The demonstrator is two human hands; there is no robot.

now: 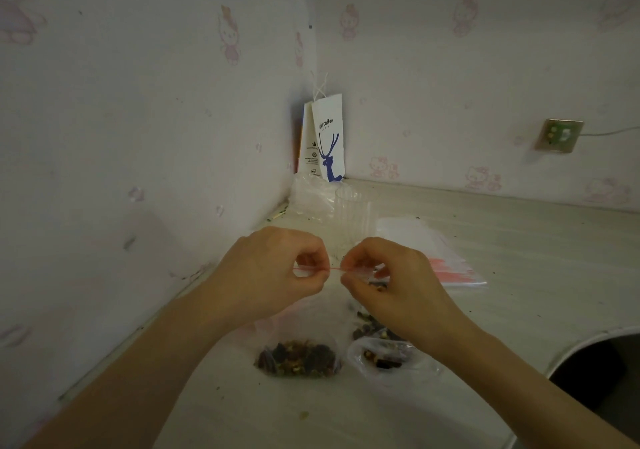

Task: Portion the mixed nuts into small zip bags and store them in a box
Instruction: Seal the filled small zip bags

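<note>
Both hands hold one small clear zip bag (334, 269) by its red seal strip, above the counter. My left hand (277, 268) pinches the strip's left end and my right hand (384, 275) pinches its right part; nuts show under the right fingers. A filled small bag of mixed nuts (299, 358) lies flat on the counter below the hands. To its right sits a crumpled clear bag of loose nuts (384, 358). No box is in view.
A stack of empty red-striped zip bags (443, 261) lies to the right. A clear plastic cup (351, 216) and crumpled plastic stand behind the hands. A white coffee paper bag (327, 137) leans in the wall corner. A round sink (602, 369) opens at the right.
</note>
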